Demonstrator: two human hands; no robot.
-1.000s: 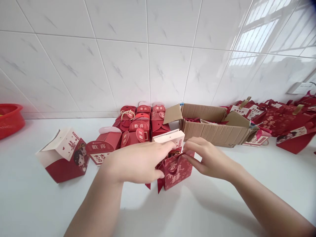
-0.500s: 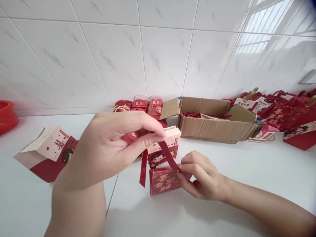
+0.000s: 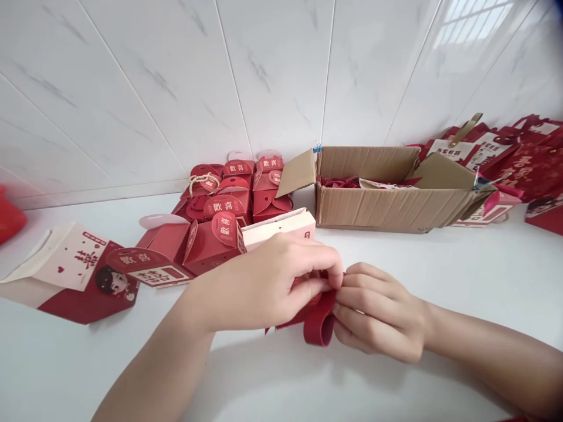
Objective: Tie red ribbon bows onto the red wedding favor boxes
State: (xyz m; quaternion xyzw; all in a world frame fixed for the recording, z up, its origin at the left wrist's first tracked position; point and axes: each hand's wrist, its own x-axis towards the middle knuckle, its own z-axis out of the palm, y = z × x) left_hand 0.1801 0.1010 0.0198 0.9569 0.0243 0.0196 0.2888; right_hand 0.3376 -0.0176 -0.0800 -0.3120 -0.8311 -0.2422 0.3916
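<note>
A dark red ribbon (image 3: 317,337) hangs in a curled loop between my two hands. My left hand (image 3: 277,281) pinches it with thumb and forefinger from the left. Close against those fingertips, my right hand (image 3: 380,310) has its fingers closed on the same ribbon. Below the left hand, a red gift box (image 3: 290,320) shows only its lower edge; most of it is covered by the hand. Just behind stands a cream and red gift box (image 3: 281,227), its top edge visible above my left wrist and its front hidden.
Several red candy boxes (image 3: 220,240) stand behind to the left. At far left lies an open-topped printed box (image 3: 83,275) near a red basin (image 3: 9,217). Behind is a cardboard box (image 3: 378,208) holding ribbons, with red gift bags (image 3: 514,158) to its right, along the tiled wall.
My left hand has come down and right, meeting my right hand. The ribbon, stretched before, now curls in a loop below the fingers. The view has tilted, showing more red boxes.
</note>
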